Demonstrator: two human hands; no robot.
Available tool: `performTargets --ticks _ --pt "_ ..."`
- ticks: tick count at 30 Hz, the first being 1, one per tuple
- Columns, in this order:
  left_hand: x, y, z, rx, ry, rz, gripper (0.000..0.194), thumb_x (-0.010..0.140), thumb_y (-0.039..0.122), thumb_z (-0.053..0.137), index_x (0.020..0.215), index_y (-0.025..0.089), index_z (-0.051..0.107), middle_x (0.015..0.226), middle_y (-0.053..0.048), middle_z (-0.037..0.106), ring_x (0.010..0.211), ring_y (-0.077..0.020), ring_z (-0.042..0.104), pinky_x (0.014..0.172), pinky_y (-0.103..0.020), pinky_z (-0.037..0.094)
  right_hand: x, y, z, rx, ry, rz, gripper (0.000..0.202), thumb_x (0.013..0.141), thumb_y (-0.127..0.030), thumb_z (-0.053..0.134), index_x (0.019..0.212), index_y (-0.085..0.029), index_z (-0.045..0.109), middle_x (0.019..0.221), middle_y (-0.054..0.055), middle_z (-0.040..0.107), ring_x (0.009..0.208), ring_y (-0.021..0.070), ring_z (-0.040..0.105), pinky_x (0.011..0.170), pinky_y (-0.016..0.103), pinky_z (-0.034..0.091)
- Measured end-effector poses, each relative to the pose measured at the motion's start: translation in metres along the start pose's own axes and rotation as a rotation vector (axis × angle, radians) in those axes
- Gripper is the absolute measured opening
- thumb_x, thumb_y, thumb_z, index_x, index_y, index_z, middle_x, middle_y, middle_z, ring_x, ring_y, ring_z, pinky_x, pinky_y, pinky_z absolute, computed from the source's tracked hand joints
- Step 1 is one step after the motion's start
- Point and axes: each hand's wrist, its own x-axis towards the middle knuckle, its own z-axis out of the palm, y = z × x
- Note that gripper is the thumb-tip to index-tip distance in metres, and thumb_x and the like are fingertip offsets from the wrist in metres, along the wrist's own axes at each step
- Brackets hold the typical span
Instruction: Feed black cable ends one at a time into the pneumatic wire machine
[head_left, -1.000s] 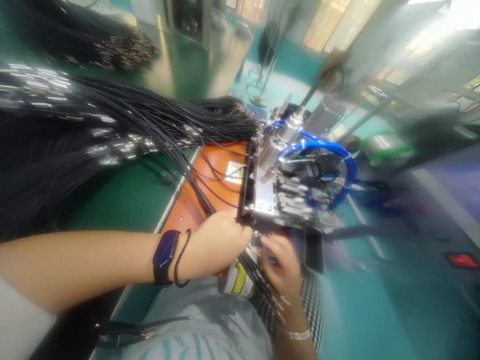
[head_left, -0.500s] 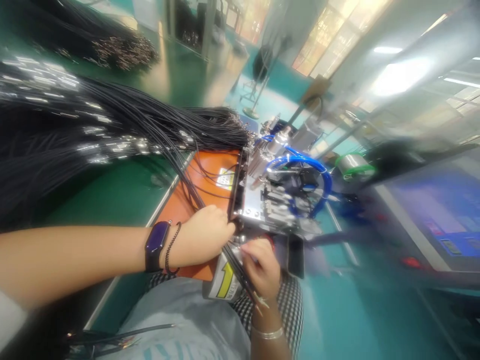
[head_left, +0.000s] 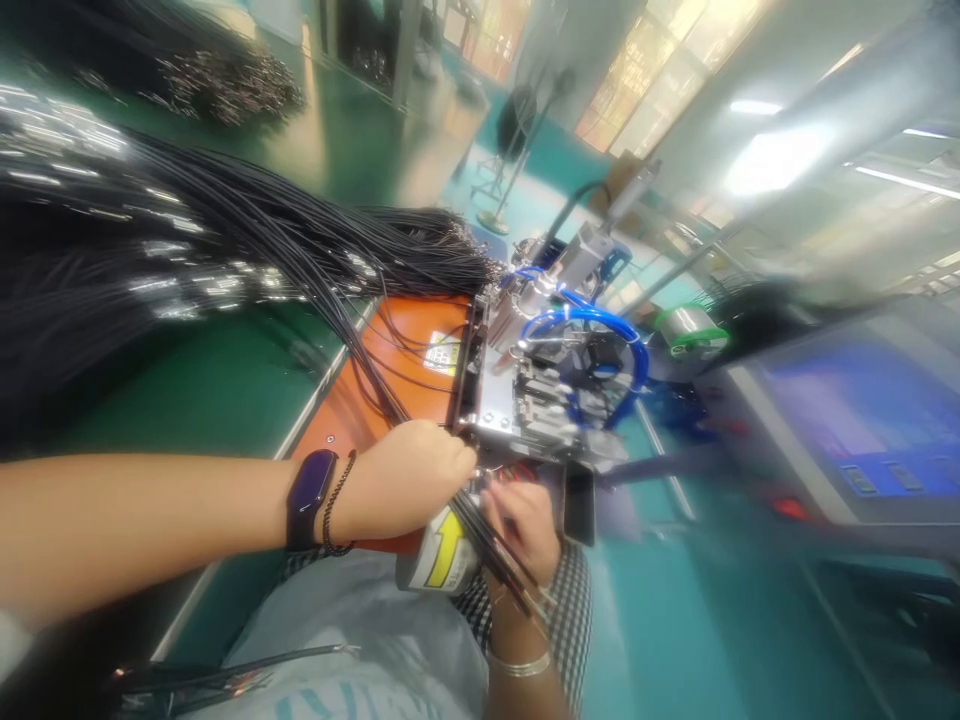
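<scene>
On the machine's near side, 1 bundle of cables passes through the left hand, fingers curled round it; beside it, the right hand has its fingertips drawn together, on what I can't tell.

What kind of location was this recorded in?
Probably a factory workshop: a metal machine with blue hoses stands at the bench, thick bundles of black cables lie beside it, and a control screen glows at the right.
</scene>
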Motion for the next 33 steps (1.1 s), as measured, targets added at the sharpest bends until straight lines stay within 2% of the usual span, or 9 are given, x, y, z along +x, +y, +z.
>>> performTargets --ticks 3,6,8,11,14,18,24,28,33 --pt "-0.001 -0.001 0.001 0.006 0.012 -0.002 0.011 0.083 0.014 0.048 0.074 0.019 0.049 0.070 -0.001 0.055 0.062 -0.0193 0.050 0.056 -0.033 0.035 -0.002 -0.001 0.002 -0.019 -0.103 0.115 0.015 0.079 -0.013 0.065 0.090 -0.022 0.070 0.080 0.003 0.067 0.077 0.0169 0.061 0.070 0.032 0.050" --pt "-0.001 -0.001 0.002 0.004 0.001 -0.003 0.011 0.085 0.014 0.047 0.075 0.019 0.049 0.071 -0.001 0.055 0.064 -0.0197 0.051 0.056 -0.034 0.035 0.000 -0.001 0.003 0.014 -0.023 0.374 0.011 0.083 -0.024 0.061 0.087 -0.018 0.069 0.083 0.005 0.067 0.076 0.0169 0.062 0.067 0.029 0.050" --pt "-0.001 -0.001 0.002 0.006 -0.007 -0.005 0.011 0.085 0.014 0.047 0.075 0.019 0.048 0.071 -0.001 0.054 0.064 -0.0197 0.051 0.056 -0.034 0.034 0.004 -0.001 0.003 0.046 0.000 0.462 0.013 0.083 -0.027 0.059 0.083 -0.017 0.068 0.081 0.005 0.066 0.075 0.0168 0.062 0.067 0.029 0.050" --pt "-0.001 0.000 0.001 0.018 0.001 0.002 0.013 0.084 0.014 0.049 0.072 0.019 0.048 0.069 -0.001 0.053 0.062 -0.0193 0.049 0.056 -0.034 0.033 0.008 -0.003 0.003 0.071 -0.039 0.436 0.017 0.084 -0.025 0.057 0.071 -0.017 0.065 0.073 0.003 0.064 0.072 0.0160 0.060 0.067 0.028 0.048" --pt "-0.002 0.000 -0.001 0.001 -0.008 0.062 0.014 0.084 0.014 0.049 0.071 0.019 0.049 0.069 -0.002 0.054 0.063 -0.0187 0.049 0.058 -0.034 0.035 0.013 -0.007 0.004 0.073 -0.073 0.373 0.016 0.085 -0.022 0.055 0.073 -0.017 0.065 0.074 0.004 0.064 0.074 0.0165 0.059 0.070 0.030 0.047" --pt "-0.003 0.001 0.001 -0.016 -0.020 0.093 0.010 0.083 0.013 0.052 0.074 0.018 0.052 0.070 -0.002 0.055 0.065 -0.0184 0.050 0.062 -0.034 0.036 0.021 -0.011 0.007 0.085 -0.256 0.356 0.019 0.085 -0.023 0.055 0.070 -0.019 0.065 0.072 0.003 0.065 0.073 0.0170 0.057 0.071 0.032 0.046" --pt "-0.003 0.000 0.003 0.016 -0.034 -0.016 0.014 0.084 0.014 0.048 0.072 0.019 0.049 0.068 -0.002 0.055 0.062 -0.0189 0.049 0.058 -0.033 0.034 0.021 -0.007 0.005 0.293 -0.076 0.715 0.021 0.082 -0.032 0.058 0.092 -0.016 0.068 0.087 0.007 0.070 0.080 0.0186 0.064 0.073 0.032 0.051" --pt "-0.003 0.000 0.003 -0.002 -0.058 -0.030 0.013 0.084 0.013 0.048 0.073 0.019 0.049 0.068 -0.001 0.055 0.062 -0.0195 0.049 0.058 -0.034 0.034 0.022 -0.007 0.002 0.341 -0.159 0.731 0.014 0.075 -0.028 0.065 0.081 -0.017 0.069 0.083 0.006 0.069 0.079 0.0187 0.064 0.073 0.031 0.052" --pt "-0.003 0.002 0.000 -0.034 -0.134 -0.024 0.012 0.085 0.015 0.047 0.075 0.019 0.052 0.071 -0.002 0.055 0.067 -0.0195 0.051 0.062 -0.034 0.037 0.021 -0.007 0.005 0.297 -0.160 0.738 0.011 0.075 -0.027 0.064 0.074 -0.016 0.066 0.075 0.003 0.066 0.070 0.0160 0.060 0.067 0.029 0.049"
